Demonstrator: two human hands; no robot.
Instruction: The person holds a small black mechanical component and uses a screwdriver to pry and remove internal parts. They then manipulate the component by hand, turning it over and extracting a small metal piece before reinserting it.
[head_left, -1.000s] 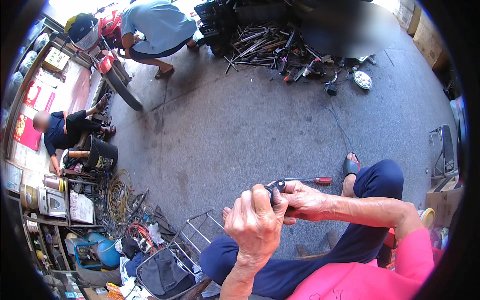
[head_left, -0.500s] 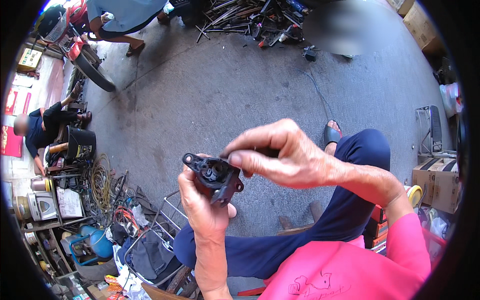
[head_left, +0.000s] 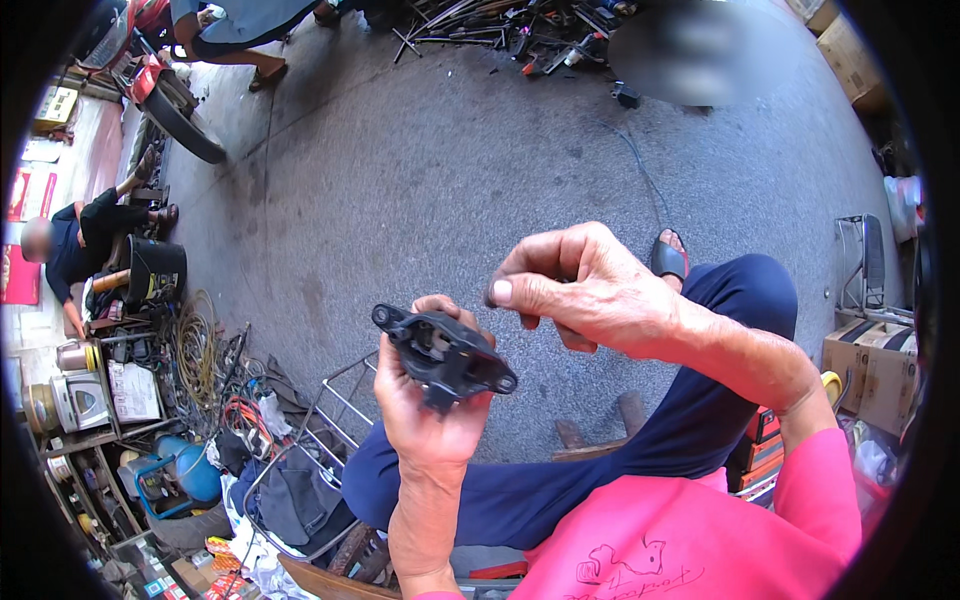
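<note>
In my left hand rests a black mechanical housing with a hollow centre and a round-holed mounting lug at each end. The fingers wrap it from below and behind, and the hollow faces up. My right hand hovers to the right of the housing and does not touch it. Thumb and forefinger are pinched together; a small dark spot shows at their tips, too small to name.
Rods and scrap metal lie in a heap at the far side. A motorcycle and two people are at the left. Tangled cables and a wire rack sit near my left knee; cardboard boxes stand at the right.
My right hand has pulled away from the housing, to the right and slightly up. The housing has turned in my left hand, so its second lug now points right.
</note>
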